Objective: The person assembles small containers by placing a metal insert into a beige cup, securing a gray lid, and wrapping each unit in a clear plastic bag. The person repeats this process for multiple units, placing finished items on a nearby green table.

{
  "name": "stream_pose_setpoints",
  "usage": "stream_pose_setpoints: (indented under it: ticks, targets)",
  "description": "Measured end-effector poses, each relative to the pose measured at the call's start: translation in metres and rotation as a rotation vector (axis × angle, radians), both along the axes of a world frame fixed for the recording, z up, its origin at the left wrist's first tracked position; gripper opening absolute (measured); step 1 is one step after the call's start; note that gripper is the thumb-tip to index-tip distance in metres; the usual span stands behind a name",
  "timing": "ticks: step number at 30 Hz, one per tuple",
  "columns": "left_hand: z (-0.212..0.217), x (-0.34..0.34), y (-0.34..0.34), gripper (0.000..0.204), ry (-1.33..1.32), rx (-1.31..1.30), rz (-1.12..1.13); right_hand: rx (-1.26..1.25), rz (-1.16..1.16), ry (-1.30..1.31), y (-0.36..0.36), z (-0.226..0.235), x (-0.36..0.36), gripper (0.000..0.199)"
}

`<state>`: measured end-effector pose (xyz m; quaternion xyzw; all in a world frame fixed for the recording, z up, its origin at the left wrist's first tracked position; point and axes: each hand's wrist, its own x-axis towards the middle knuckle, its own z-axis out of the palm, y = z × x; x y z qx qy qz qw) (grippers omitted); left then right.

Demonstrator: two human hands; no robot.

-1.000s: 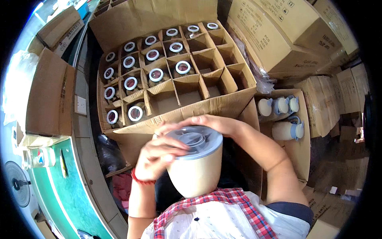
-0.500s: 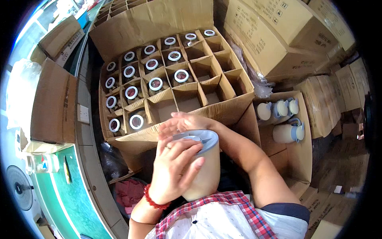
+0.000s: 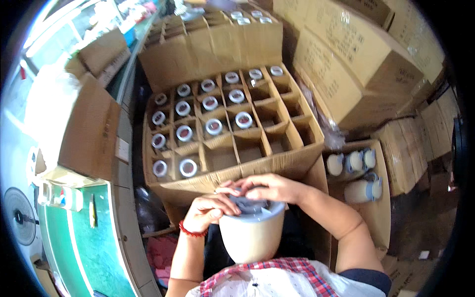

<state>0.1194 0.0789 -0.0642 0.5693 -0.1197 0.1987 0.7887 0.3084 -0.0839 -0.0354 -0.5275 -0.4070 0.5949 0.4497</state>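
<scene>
A cream pitcher [image 3: 251,237] with a light blue rim stands in front of my body, against my lap. Fingertips of my left hand [image 3: 204,212] bend over the left side of its top. Above the far right of that rim my right hand [image 3: 272,189] curls its fingers down onto a grey-blue lid piece [image 3: 249,204], partly covered by both hands. Just beyond is a large divided carton [image 3: 237,167]; several of its cells hold bottle-like items with white ring tops [image 3: 213,126].
An open box [image 3: 383,198] at the right contains several cream pitchers [image 3: 363,190] with blue handles. Stacked cartons [image 3: 341,64] rise at the far right. On the left are a brown box [image 3: 91,131], a green-topped table [image 3: 84,242] and a fan [image 3: 20,218].
My right hand has come from behind the pitcher onto its top. My left hand has drawn back to the rim's left side. The pitcher sits lower in view, and the view has shifted.
</scene>
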Motion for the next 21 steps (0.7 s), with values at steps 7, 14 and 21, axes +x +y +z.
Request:
stream_pose_setpoints:
  ticks: [7,14,21]
  targets:
    - [-0.020,0.001,-0.048,0.033,0.574,-0.025,0.024,0.383,0.131,-0.622,-0.044,0.112,-0.044,0.033]
    - [-0.031,-0.028,-0.090,0.029,0.496,-0.402,0.087,0.494,0.255,-0.899,-0.083,0.128,-0.064,0.090]
    - [-0.025,-0.056,-0.107,0.039,0.479,0.145,0.510,0.465,0.304,-0.978,-0.102,0.115,-0.082,0.093]
